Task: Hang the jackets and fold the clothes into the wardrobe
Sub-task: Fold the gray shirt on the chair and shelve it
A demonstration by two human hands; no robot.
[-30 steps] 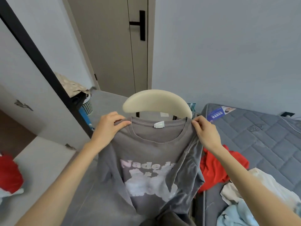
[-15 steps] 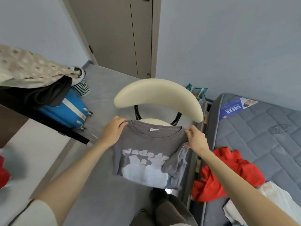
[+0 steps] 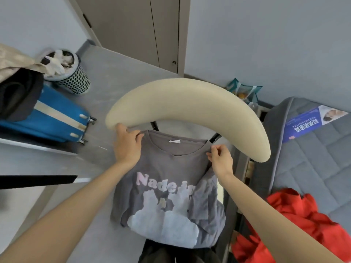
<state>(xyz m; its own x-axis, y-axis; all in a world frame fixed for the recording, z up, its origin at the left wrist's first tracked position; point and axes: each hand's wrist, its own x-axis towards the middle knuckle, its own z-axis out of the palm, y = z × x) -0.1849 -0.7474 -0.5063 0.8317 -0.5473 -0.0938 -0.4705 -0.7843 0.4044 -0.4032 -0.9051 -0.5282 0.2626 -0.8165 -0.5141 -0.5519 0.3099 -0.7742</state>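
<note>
A grey T-shirt (image 3: 171, 188) with pale lettering and a light print lies spread on the seat of a chair, its collar toward the cream backrest (image 3: 190, 109). My left hand (image 3: 128, 145) grips the shirt's left shoulder beside the collar. My right hand (image 3: 221, 158) pinches the right shoulder just under the backrest's end. The right sleeve is folded in over the shirt's front.
A red garment (image 3: 303, 221) lies on the grey quilted mattress (image 3: 313, 168) at right. A blue suitcase (image 3: 53, 118) and a dotted laundry basket (image 3: 70, 76) stand on the floor at left. Dark and beige clothes (image 3: 17, 88) are piled at far left. A closed door (image 3: 142, 29) is behind the chair.
The shirt has come down from being held up in front of the backrest onto the chair seat. Both hands kept hold of its shoulders, and my view tilted down.
</note>
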